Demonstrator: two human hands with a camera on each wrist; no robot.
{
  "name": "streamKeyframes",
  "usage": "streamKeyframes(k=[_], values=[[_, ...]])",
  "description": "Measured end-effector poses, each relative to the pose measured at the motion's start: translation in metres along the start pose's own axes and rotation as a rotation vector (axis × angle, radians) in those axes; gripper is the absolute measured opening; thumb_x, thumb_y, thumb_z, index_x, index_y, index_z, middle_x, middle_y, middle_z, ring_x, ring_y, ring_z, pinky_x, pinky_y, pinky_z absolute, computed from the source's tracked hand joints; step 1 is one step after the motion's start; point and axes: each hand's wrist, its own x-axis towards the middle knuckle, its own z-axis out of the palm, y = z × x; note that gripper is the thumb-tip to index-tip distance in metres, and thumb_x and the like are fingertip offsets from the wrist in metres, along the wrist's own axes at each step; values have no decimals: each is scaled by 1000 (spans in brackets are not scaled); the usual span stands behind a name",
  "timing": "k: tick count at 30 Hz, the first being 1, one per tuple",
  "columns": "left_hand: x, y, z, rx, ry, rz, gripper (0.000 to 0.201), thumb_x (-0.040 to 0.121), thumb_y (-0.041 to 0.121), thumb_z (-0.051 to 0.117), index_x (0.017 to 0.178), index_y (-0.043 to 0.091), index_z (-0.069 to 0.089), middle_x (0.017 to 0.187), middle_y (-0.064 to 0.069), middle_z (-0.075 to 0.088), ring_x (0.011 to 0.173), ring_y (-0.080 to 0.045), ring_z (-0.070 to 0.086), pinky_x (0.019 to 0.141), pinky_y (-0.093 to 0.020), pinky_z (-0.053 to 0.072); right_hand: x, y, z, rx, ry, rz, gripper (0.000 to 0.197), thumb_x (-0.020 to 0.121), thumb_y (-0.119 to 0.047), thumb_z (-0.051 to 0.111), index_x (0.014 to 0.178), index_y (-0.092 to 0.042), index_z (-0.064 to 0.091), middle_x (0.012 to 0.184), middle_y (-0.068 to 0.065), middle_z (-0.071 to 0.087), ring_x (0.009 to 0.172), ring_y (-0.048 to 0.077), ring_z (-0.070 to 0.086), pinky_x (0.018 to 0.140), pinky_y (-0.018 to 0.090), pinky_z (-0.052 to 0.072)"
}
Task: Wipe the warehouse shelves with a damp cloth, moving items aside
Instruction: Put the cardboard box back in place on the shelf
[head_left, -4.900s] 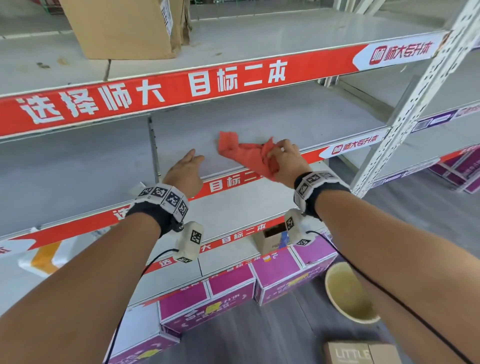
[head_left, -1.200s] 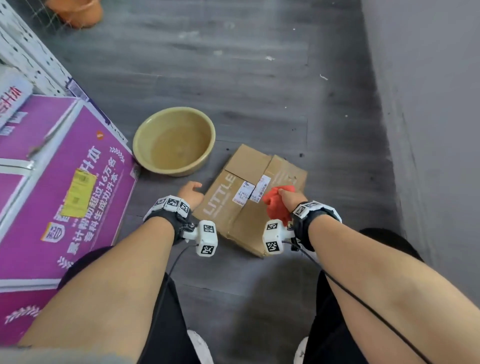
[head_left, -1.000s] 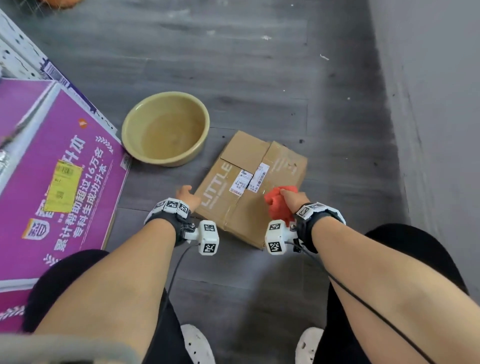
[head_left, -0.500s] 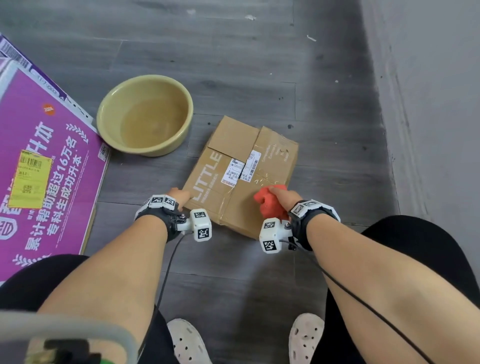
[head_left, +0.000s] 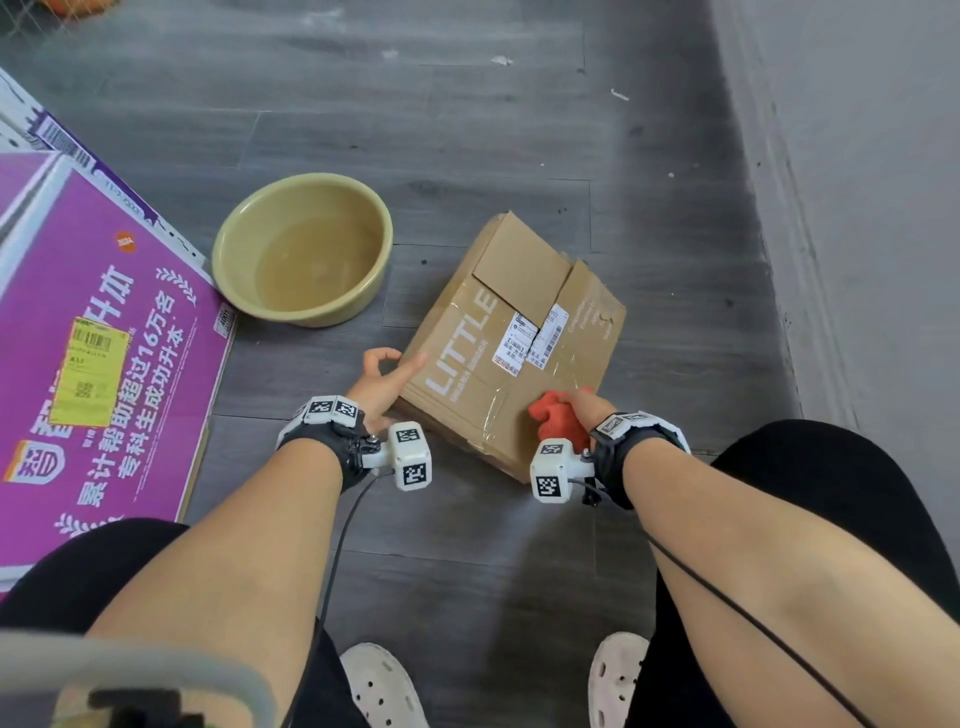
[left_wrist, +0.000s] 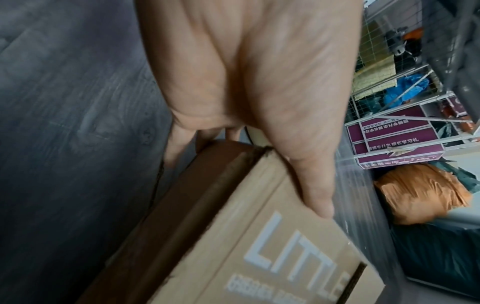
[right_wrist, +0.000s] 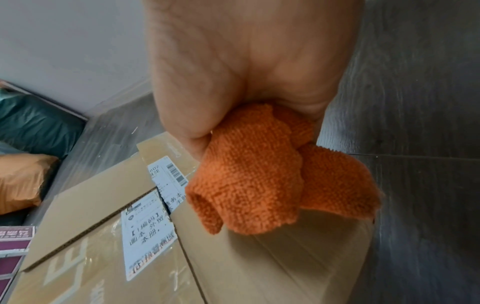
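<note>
A yellow basin (head_left: 303, 249) is seen on the grey floor (head_left: 467, 104), well clear of the left edge of a cardboard box (head_left: 511, 345) printed "LITTLE", and a large purple carton (head_left: 98, 364) lies at the left; a grey wall (head_left: 857, 182) runs along the right. An orange bag (left_wrist: 420, 193) is visible beyond the box in the left wrist view. The box's flaps are partly lifted at its far edge, with white labels (head_left: 532, 338) stuck across the seam and clear tape over the top. The orange cloth (right_wrist: 259, 181), a bunched knit-textured wad, is gripped in the curled right hand (head_left: 582, 410) and rests over the box's near right corner. The left hand (head_left: 384, 379) is laid at the box's near left corner, thumb flat on top and fingers down the side. Compared with half a second earlier, the left thumb has been brought further onto the top face, and the box's near left corner appears slightly raised.
</note>
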Motion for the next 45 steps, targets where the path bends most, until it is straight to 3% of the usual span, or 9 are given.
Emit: streamKeyframes(k=[2,5,9,12,15,20,34,41,45], values=[[1,2,1,19,-37,4,77,69,53,75,130,39,30,148,-6,26,133,-28,34,87,-47,54,-5,-3,1,-39,-4,-3,23,89,-8,50,74,-5,68,72,4,63,72,24,58,63,23,50],[-5,8,3,70,-111,23,88,70,43,78,139,41,24,150,-4,27,132,-26,39,81,-44,58,-14,-9,2,-338,14,-37,23,90,-10,50,107,-13,66,118,1,62,121,21,51,103,23,37],[-17,32,-6,86,-75,68,87,65,50,78,136,41,29,146,-1,33,129,-25,43,78,-46,58,-24,-34,4,-444,-38,-66,36,97,-16,41,130,-9,54,141,9,48,119,25,50,86,17,47],[-35,57,-21,80,-25,79,87,66,52,76,138,39,29,149,1,29,133,-24,37,76,-48,59,-44,-62,6,-503,66,-101,36,99,-17,38,132,-6,48,139,12,46,123,30,46,98,26,40],[-67,85,-39,33,3,67,83,72,46,75,140,36,27,150,5,25,137,-23,29,78,-49,58,-68,-92,11,-464,182,-112,33,89,-27,45,121,-19,54,126,10,50,94,29,51,81,26,41],[-152,141,-76,-20,78,55,81,79,40,72,143,31,24,152,1,23,137,-25,29,84,-51,55,-151,-171,16,-290,314,-74,47,90,-31,49,128,-4,45,126,18,55,114,35,55,90,35,42],[-419,282,-189,-144,270,122,76,79,41,71,140,36,27,152,3,22,136,-25,32,86,-51,54,-416,-356,55,-406,88,-274,50,95,-30,48,136,-3,40,137,15,47,125,31,48,94,32,41],[-566,305,-229,-293,433,150,72,78,44,71,137,33,30,147,6,29,133,-23,34,85,-51,54,-535,-408,72,-452,15,-444,56,82,-40,56,128,-8,49,128,9,56,114,30,56,100,38,46],[-648,296,-249,-420,503,194,80,73,45,74,138,39,27,147,3,30,130,-27,39,77,-47,58,-603,-420,95,-533,-11,-555,48,92,-29,50,131,-1,43,130,14,51,122,32,49,99,35,39]])
